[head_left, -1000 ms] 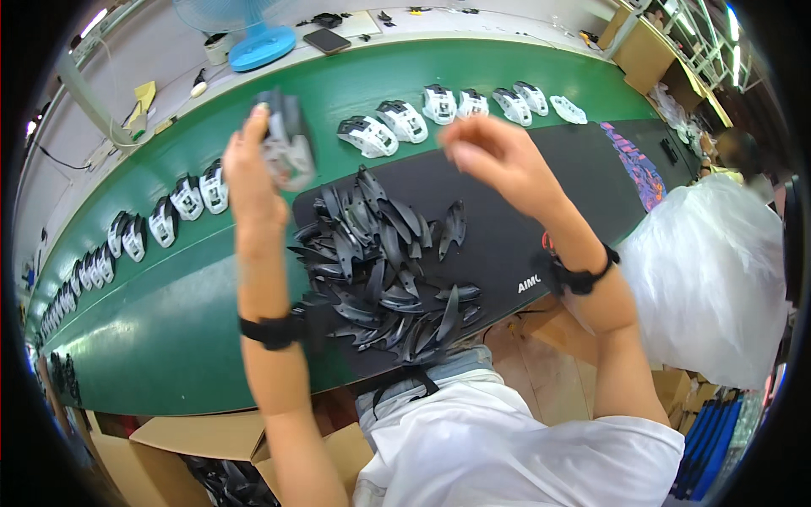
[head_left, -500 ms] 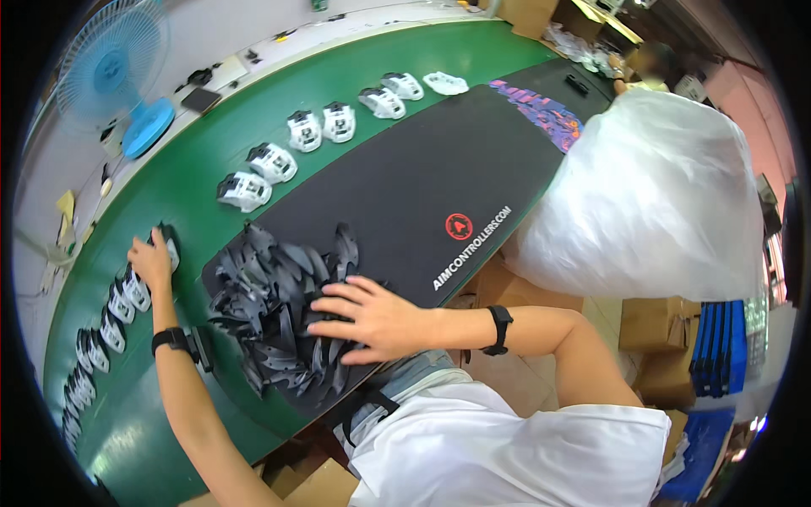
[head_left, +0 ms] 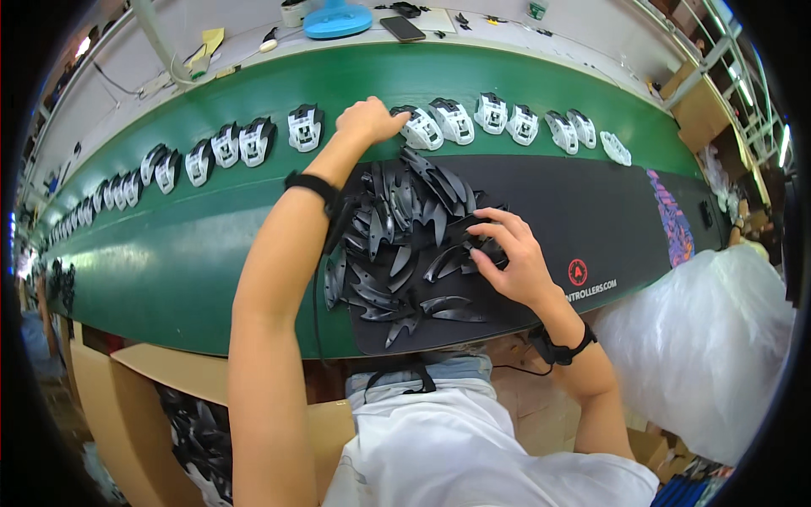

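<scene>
Stretched to the row of white-and-black plastic shells, my left hand [head_left: 370, 121] is next to one shell [head_left: 420, 128], its thumb reaching that shell's black edge. Its other fingers bend away out of sight, so their grip is hidden. A separate shell [head_left: 304, 128] stands to the left of this hand. My right hand [head_left: 507, 249] hovers over the right side of a heap of curved, glossy black plastic pieces [head_left: 393, 211]. Thumb and fingers there are bent but apart, and no piece is plainly held. The heap lies on a black mat [head_left: 557, 198].
More shells run leftward along the green table [head_left: 169, 245], and others stand to the right. A large plastic bag [head_left: 701, 346] bulges at the mat's right. Below the near edge is a cardboard box [head_left: 135, 422] with dark pieces. A phone [head_left: 402, 29] lies on the back ledge.
The view has swung left and levelled. My left hand has left one shell and come to its right-hand neighbour. My right hand, spread flat before, now has bent fingers over the heap.
</scene>
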Demonstrator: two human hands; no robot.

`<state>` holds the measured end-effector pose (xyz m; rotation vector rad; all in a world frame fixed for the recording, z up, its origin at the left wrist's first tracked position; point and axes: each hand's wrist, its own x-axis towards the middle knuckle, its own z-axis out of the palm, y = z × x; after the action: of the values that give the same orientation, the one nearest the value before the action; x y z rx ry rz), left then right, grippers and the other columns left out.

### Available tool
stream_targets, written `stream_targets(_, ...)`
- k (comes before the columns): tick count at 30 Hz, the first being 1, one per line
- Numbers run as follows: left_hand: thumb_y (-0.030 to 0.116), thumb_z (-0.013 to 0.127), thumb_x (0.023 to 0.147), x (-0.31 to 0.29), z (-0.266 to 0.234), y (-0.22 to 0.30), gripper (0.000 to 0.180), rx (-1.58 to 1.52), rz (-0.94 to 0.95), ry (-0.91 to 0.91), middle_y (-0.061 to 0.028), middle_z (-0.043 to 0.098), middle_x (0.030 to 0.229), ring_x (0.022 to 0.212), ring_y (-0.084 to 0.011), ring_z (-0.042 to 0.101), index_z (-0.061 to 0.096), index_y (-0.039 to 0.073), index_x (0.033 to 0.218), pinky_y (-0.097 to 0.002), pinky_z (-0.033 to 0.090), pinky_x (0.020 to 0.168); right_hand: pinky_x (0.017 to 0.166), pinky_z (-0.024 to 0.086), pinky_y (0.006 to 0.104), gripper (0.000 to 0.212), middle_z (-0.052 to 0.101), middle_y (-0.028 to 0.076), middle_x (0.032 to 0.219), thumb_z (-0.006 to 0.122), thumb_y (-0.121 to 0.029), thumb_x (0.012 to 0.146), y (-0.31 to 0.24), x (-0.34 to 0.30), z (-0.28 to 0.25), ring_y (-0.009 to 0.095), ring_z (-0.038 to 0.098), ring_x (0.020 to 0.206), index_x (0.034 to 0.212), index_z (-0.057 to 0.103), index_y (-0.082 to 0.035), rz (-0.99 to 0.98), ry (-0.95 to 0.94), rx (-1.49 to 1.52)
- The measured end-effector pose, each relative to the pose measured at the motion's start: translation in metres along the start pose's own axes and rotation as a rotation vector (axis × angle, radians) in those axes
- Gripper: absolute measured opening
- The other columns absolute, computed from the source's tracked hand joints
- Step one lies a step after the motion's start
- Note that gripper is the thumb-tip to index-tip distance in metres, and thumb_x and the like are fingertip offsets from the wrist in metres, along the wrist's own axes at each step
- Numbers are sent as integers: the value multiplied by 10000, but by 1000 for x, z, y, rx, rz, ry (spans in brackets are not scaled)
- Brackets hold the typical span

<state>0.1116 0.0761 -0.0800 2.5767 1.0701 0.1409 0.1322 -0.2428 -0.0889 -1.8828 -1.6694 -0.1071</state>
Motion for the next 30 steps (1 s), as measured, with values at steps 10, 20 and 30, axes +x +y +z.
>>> stream_targets(10, 759, 589, 657, 15, 19, 24, 888, -15, -119, -137, -174, 641, 1148, 1087, -306, 612, 642, 4, 1123, -361, 490, 860, 760, 481, 249, 163, 601, 68, 879, 642, 36, 798, 25, 4, -5, 154, 639, 897, 902, 526, -11, 342, 480, 611)
stream_targets(20, 650, 676, 662, 16, 27, 26, 1021, -173, -273, 77, -239, 501, 1303, 1213, -350, 497, 387, -102, 1289, -432, 446, 950, 619, 381, 155, 270, 481, -8, 913, 588, 90, 778, 34, 29, -25, 11, 463, 711, 1019, 533, -20, 386, 534, 925)
stream_targets(30, 485, 770, 669, 10, -12, -9, 835, -476, 120, 215, -197, 625, 1040, 894, -307, 641, 427, -73, 1185, -359, 510, 817, 428, 281, 205, 289, 446, -35, 658, 485, -312, 978, 35, 61, -32, 33, 308, 471, 951, 569, -36, 785, 260, 1433)
